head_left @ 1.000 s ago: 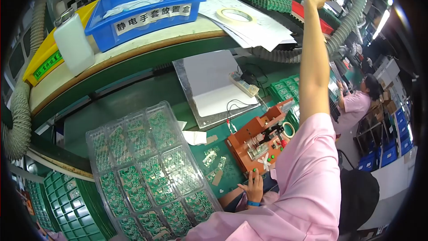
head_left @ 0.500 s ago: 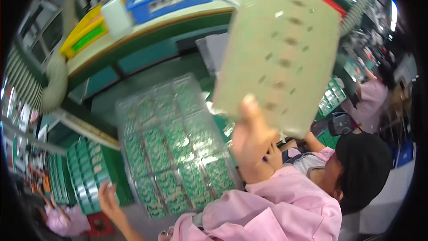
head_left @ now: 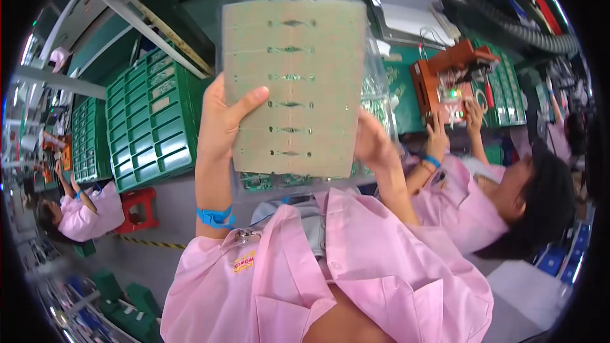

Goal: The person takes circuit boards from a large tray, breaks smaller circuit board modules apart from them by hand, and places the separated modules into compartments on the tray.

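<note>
A flat beige panel (head_left: 330, 89) with rows of dark slots and small holes is held up before me. My left hand (head_left: 221, 117) is closed on its left edge, the thumb lying across the front and the fingers hidden behind. At the right edge is my right hand (head_left: 379, 146), its fingers curled against the panel and partly hidden behind it. Beneath and behind the panel lies a clear plastic tray (head_left: 381, 82) filled with small green circuit boards, mostly covered from view.
Green compartment trays (head_left: 152, 114) stand in a stack on the left, near a red stool (head_left: 136, 209). To the right, a co-worker (head_left: 470, 197) in pink has both hands at an orange-brown fixture (head_left: 445, 76) on the bench. A ribbed hose (head_left: 508, 28) runs above.
The beige panel has come down and left, from the upper right to in front of me. My left hand, empty before, now grips its left edge. The view has turned.
</note>
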### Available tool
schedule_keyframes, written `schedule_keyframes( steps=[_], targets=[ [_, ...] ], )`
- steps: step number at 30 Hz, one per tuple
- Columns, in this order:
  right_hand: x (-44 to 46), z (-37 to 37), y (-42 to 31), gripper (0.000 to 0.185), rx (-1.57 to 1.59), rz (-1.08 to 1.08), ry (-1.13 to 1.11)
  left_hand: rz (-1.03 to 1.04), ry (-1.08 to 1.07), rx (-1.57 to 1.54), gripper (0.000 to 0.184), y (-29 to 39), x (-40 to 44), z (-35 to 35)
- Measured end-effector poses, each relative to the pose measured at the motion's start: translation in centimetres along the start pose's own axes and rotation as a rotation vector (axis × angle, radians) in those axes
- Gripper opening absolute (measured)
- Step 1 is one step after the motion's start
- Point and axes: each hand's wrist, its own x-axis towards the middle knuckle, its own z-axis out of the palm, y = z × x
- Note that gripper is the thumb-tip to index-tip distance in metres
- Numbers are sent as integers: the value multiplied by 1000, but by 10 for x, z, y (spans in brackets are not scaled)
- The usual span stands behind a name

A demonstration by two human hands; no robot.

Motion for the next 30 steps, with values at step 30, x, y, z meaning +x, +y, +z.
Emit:
schedule_keyframes(
  steps=[30],
  targets=[
    [13, 82, 126, 51, -930, 66, 688, 322, -378, 508, 23, -48, -22, -44]
  ],
)
